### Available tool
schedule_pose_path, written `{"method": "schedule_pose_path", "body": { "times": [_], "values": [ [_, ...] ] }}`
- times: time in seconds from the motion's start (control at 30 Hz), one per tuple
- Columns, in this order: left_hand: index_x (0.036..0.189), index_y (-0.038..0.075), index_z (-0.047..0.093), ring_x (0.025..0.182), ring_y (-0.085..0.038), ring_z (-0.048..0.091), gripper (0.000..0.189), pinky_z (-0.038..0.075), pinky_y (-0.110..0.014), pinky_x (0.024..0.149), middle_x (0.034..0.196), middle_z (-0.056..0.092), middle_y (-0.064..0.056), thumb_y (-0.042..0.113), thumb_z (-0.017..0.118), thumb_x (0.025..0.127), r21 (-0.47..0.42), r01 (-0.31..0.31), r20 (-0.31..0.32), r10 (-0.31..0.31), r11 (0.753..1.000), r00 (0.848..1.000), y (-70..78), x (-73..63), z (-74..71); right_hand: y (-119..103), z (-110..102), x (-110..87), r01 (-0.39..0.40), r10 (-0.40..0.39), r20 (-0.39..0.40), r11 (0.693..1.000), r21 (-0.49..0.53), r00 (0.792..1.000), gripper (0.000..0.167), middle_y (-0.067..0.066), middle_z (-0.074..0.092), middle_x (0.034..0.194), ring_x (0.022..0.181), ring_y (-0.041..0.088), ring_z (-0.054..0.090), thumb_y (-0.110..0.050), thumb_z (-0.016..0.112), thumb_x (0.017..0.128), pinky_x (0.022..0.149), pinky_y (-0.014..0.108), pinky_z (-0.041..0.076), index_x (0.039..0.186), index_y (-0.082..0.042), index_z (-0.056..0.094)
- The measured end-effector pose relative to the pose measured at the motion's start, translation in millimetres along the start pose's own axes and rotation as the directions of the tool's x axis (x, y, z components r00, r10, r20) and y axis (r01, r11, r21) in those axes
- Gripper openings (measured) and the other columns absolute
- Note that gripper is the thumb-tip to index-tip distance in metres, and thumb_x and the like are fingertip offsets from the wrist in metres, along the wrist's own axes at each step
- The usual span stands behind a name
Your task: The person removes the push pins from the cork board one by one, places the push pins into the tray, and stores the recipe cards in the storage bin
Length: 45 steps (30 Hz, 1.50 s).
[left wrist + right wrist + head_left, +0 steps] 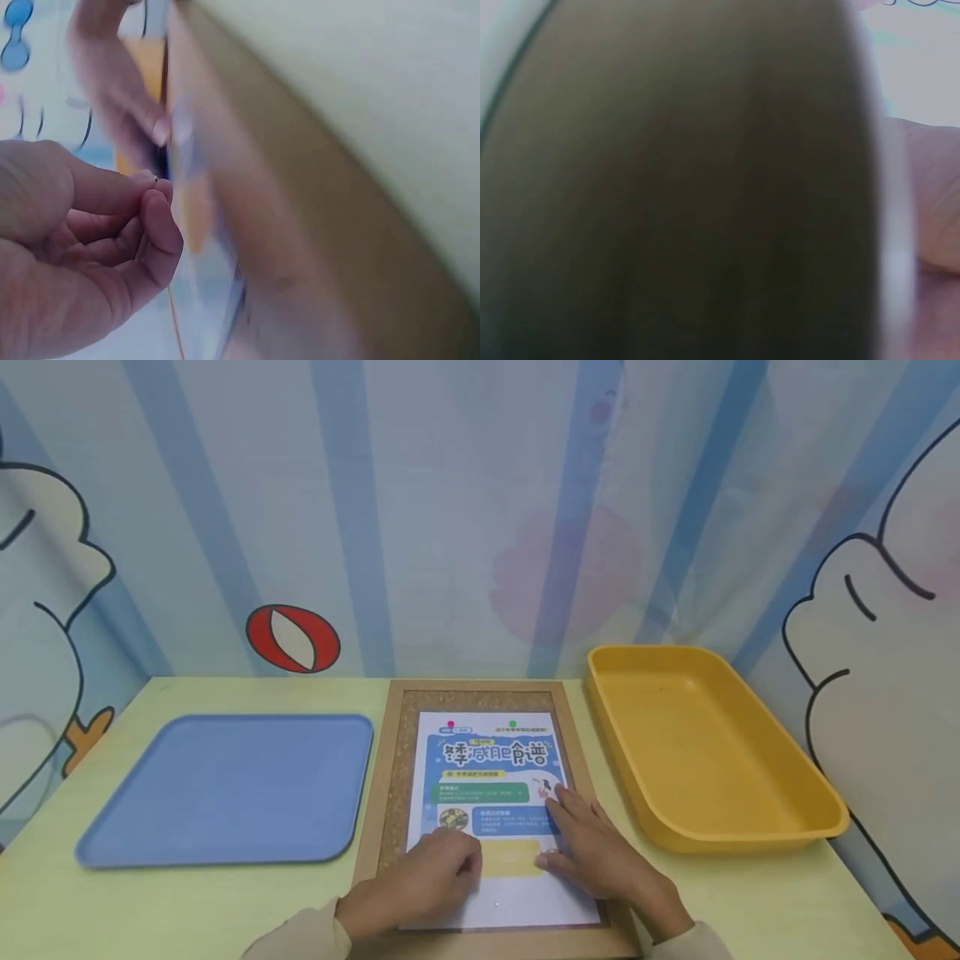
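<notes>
A printed poster [517, 900] lies on a wood-framed cork board [395, 793], with a pink pushpin [451, 724] and a green pushpin [512, 723] along its top edge. My left hand [431, 881] is over the poster's lower left. In the left wrist view, its thumb and index finger [161, 217] pinch a small pushpin [155, 179], mostly hidden, with only a tiny tip showing. My right hand [596, 852] rests on the poster's right edge with fingers extended. A blurred brown surface fills most of the right wrist view.
To the left of the board a flat blue tray [232, 789] lies on the pale yellow table [45, 906]. On the right stands a deep yellow tray [705, 752]. A striped cartoon curtain [465, 527] hangs behind the table.
</notes>
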<state>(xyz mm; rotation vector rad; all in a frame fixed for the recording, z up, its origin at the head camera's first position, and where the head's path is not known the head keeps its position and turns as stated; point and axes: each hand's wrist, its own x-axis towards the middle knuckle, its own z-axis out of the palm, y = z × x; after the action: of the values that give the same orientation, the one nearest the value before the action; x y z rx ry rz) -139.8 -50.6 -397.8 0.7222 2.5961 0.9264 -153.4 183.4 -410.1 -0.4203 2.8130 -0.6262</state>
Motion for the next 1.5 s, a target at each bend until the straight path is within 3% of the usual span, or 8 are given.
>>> {"method": "schedule_pose_path", "body": {
  "times": [0.13,0.27,0.5,0.73,0.9,1.13,1.23,1.5],
  "values": [
    [0.07,0.011,0.062,0.06,-0.012,0.049,0.021,0.04,-0.023,0.051,0.065,0.055,0.002,-0.002,0.064,0.086,-0.018,0.149,-0.091,-0.15,0.989,0.985,-14.5,-2.7,-22.2,0,1,1.1,-0.014,0.014,-0.002,1.0,-0.004,1.0,0.077,0.02,0.023,0.164,0.154,0.038,0.015,-0.032,0.073,0.09,0.124,0.057,0.008,0.15,0.003,0.038],
    [0.068,0.01,0.06,0.06,-0.015,0.05,0.023,0.041,-0.026,0.05,0.066,0.054,-0.001,-0.002,0.062,0.087,0.037,0.282,-0.216,-0.268,0.959,0.939,-40.4,-10.2,-49.9,0,2,1.2,-0.003,0.003,-0.005,1.0,-0.003,1.0,0.077,0.021,0.024,0.164,0.154,0.038,0.016,-0.032,0.073,0.09,0.124,0.056,0.009,0.15,0.003,0.038],
    [0.058,0.012,0.043,0.054,-0.013,0.026,0.032,0.026,-0.028,0.051,0.054,0.03,0.004,-0.006,0.053,0.082,0.226,0.279,-0.383,-0.178,0.933,0.906,-96.5,-31.4,-94.4,1,1,0.0,0.006,-0.006,-0.009,1.0,-0.003,1.0,0.077,0.021,0.024,0.164,0.154,0.038,0.016,-0.032,0.072,0.09,0.124,0.055,0.009,0.15,0.002,0.038],
    [0.058,0.013,0.039,0.056,-0.016,0.029,0.028,0.026,-0.032,0.051,0.058,0.03,0.003,-0.005,0.051,0.076,0.28,0.373,-0.416,-0.239,0.885,0.877,-139.8,-42.5,-119.6,1,1,-0.3,-0.007,0.007,-0.003,1.0,0.009,1.0,0.078,0.02,0.023,0.164,0.154,0.037,0.015,-0.034,0.072,0.09,0.124,0.055,0.008,0.15,0.002,0.038],
    [0.06,0.008,0.044,0.058,-0.024,0.041,0.024,0.037,-0.041,0.051,0.059,0.044,-0.006,-0.004,0.052,0.078,0.297,0.426,-0.434,-0.277,0.855,0.857,-156.4,-47.9,-129.1,1,1,-0.8,-0.003,0.003,-0.009,1.0,0.011,1.0,0.078,0.02,0.023,0.164,0.154,0.037,0.015,-0.035,0.072,0.09,0.124,0.056,0.008,0.15,0.002,0.038],
    [0.066,-0.001,0.054,0.069,-0.047,0.062,0.017,0.048,-0.06,0.062,0.073,0.062,-0.028,-0.004,0.05,0.083,0.338,0.456,-0.44,-0.29,0.824,0.85,-167.7,-46.4,-128.6,2,1,-0.2,-0.007,0.007,-0.007,1.0,0.008,1.0,0.078,0.019,0.023,0.164,0.154,0.036,0.015,-0.035,0.071,0.09,0.124,0.055,0.007,0.151,0.001,0.037],
    [0.068,-0.004,0.055,0.071,-0.052,0.061,0.014,0.048,-0.061,0.061,0.073,0.062,-0.03,-0.006,0.049,0.081,0.362,0.444,-0.461,-0.256,0.82,0.849,-173.2,-45.3,-125.0,2,2,-0.8,0.001,-0.001,-0.005,1.0,0.012,1.0,0.078,0.02,0.023,0.164,0.154,0.037,0.015,-0.035,0.071,0.091,0.124,0.055,0.007,0.151,0.001,0.037],
    [0.071,-0.005,0.055,0.06,-0.042,0.059,0.017,0.049,-0.056,0.055,0.064,0.058,-0.023,-0.012,0.047,0.083,0.459,0.396,-0.5,-0.137,0.795,0.855,-171.0,-44.9,-116.9,2,1,-2.2,0.005,-0.005,-0.005,1.0,0.01,1.0,0.078,0.019,0.023,0.164,0.154,0.036,0.015,-0.036,0.07,0.091,0.124,0.055,0.008,0.151,0.001,0.037]
  ]
}}
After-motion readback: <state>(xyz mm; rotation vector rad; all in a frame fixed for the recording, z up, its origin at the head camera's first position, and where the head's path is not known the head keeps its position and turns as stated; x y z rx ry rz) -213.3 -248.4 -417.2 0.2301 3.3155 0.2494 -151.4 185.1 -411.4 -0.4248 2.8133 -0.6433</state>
